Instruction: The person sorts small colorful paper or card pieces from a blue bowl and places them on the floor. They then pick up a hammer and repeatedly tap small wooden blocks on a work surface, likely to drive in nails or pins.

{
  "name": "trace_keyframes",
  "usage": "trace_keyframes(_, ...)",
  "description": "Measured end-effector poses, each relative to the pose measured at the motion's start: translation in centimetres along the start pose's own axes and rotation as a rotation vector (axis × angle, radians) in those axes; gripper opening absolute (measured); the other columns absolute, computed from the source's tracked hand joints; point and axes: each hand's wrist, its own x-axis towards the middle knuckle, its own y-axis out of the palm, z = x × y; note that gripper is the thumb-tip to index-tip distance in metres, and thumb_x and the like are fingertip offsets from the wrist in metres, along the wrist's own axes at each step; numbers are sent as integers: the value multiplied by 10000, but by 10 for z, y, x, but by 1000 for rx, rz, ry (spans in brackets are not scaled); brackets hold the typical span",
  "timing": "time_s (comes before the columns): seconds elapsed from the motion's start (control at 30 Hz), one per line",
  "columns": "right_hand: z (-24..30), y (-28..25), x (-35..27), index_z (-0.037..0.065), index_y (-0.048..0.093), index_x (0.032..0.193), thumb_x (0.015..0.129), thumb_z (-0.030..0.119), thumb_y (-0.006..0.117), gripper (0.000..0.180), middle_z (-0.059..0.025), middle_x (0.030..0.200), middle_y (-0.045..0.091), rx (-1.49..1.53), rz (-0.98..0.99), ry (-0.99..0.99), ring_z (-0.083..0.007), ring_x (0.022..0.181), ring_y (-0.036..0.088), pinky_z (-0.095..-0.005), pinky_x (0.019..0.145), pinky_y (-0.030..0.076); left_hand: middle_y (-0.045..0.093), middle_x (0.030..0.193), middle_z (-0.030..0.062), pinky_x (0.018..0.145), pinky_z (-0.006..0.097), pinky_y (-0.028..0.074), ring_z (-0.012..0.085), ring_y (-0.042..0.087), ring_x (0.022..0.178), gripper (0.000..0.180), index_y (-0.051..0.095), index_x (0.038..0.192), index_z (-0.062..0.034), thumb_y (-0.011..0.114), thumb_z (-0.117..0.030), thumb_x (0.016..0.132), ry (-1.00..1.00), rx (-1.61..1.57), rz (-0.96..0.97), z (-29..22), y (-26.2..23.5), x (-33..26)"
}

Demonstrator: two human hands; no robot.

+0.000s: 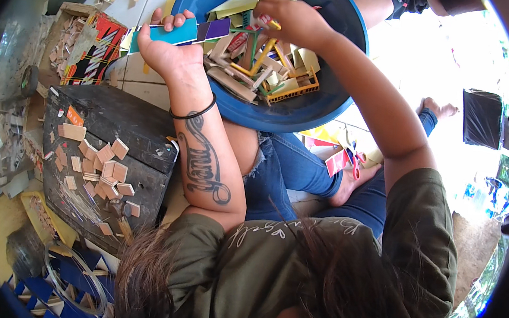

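My left hand (170, 54) is closed round a small stack of flat coloured strips, palm turned up. A teal strip (177, 34) lies on top, and a purple strip (217, 30) sticks out toward the blue basin (339, 100). Over the far part of that basin is my right hand (294, 22), its fingers curled together. Something small and yellowish shows by its fingertips, too little to name. Below it the basin holds a heap of thin wooden pieces (232, 83), some bare, some with yellow, green or red faces.
To my left, small wooden blocks (108, 170) and thin sticks lie on a dark wooden box (149, 113). Beyond it stands an open carton (97, 48) of wood bits. Red-handled scissors (356, 162) lie by my foot. Another person's leg (371, 5) is past the basin.
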Motion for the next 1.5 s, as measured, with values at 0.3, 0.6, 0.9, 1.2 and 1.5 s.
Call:
trace_keyframes(0.3,-12,-62,-42,18,586,1060,731,175,728,391,-136,1060,569,81,-424,-35,-302,957,571,-365,831,464,390,650,70,719,440,436,224,429,629,370,490,917,-6,246,-282,946,76,39,45,2,4,-1)
trace_keyframes(0.6,-10,-58,-249,86,607,1123,842,194,656,305,-95,1130,592,120,-576,607,-199,882,641,-314,770,505,417,682,48,588,341,360,147,368,563,344,529,991,2,327,-273,944,-84,213,343,-6,20,-11)
trace_keyframes(0.9,59,-26,-360,-11,611,1068,916,243,519,310,-81,958,641,1073,-779,885,-143,866,582,-270,766,451,443,641,25,635,297,392,138,454,618,372,556,964,55,456,-301,925,-752,275,963,73,61,-169)
trace_keyframes(1.2,141,48,-352,-10,562,1090,916,203,572,276,-10,940,606,1674,-386,760,-69,843,543,-234,734,443,533,1210,107,974,301,380,177,502,1118,393,471,1249,25,398,-245,974,-1013,891,785,100,-48,-310)
trace_keyframes(1.5,-28,71,-374,-35,626,996,844,261,615,334,-85,760,640,931,-705,1212,-142,656,585,-308,575,473,515,1191,178,984,372,367,296,483,1133,428,456,1257,-4,521,-228,898,580,1799,1450,106,-17,-242)
